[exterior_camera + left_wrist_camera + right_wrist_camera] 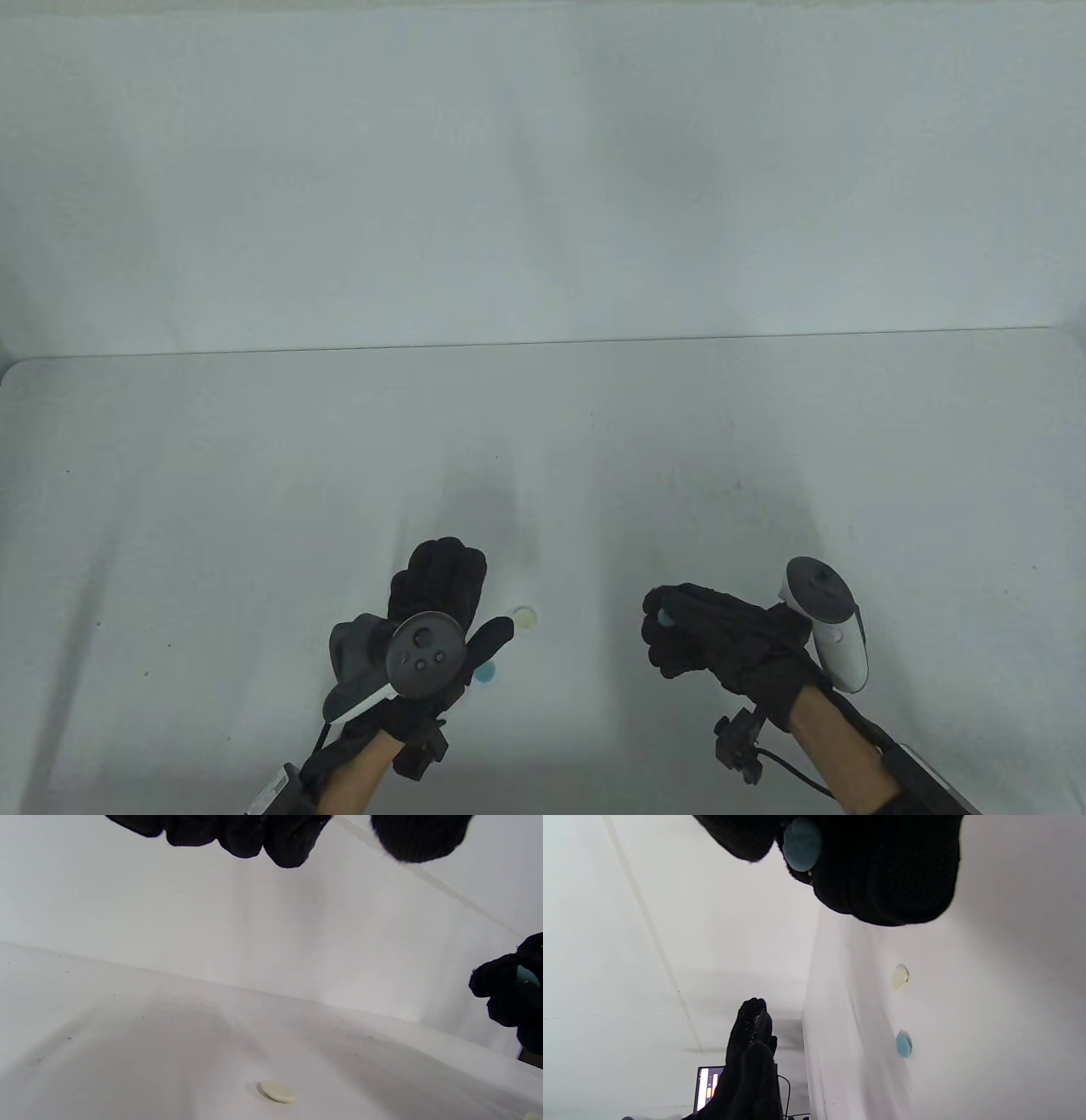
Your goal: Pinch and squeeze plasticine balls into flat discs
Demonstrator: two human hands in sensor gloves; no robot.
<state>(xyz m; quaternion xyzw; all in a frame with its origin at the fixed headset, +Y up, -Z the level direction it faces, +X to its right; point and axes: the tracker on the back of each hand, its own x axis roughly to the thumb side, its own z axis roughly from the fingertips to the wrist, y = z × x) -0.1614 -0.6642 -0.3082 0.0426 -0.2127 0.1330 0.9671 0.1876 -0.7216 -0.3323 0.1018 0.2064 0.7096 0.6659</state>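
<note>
My left hand (437,607) covers part of the blue disc (485,672) from above. In the right hand (721,637), fingers hide most of the teal lump (801,844) (its shape I can't judge). Screen (707,1088) text unreadable.

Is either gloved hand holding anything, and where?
The right hand pinches a blue plasticine piece between its fingertips. The left hand holds nothing.

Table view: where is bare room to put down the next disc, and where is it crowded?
Bare table lies between the far edge and both hands, and to either outer side. It is crowded beside the left hand, where the cream disc and blue disc lie. The right hand grips a teal piece.
</note>
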